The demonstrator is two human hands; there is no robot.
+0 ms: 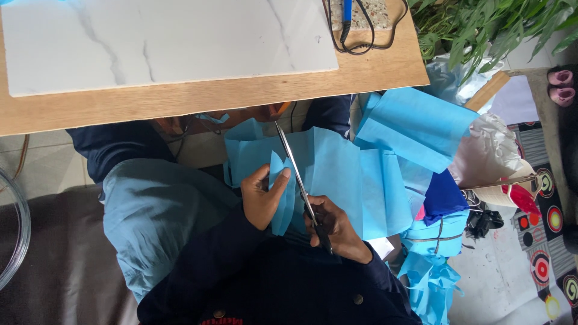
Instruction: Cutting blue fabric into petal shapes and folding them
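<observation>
Right hand (337, 232) closed through the handles of the scissors (299, 174), blades pointing away from the body up across the light blue sheet (343, 174) lying over the lap. Left hand (262, 195) pinches a folded flap of the same sheet, thumb on top, fingers curled behind, just left of the blades. Blades look nearly shut, long and thin; the exact cut edge is hard to make out.

Doing it well, as I judge it: keep the left pinch close beside the blade line so the thin material stays taut and doesn't fold into the blades. Feed fabric in with the left, keep the scissors hand steady and low, take long strokes rather than snips, and don't close the tips fully or the edge goes jagged. Left thumb sits near the blade, so mind that.

Sheet has no firm backing here, only the lap, so sagging is the main risk. More blue pieces (415, 126) piled to the right, scraps (430, 283) lower right. Wooden board (373, 72) with marble-look slab (168, 42) ahead, unused for support.
</observation>
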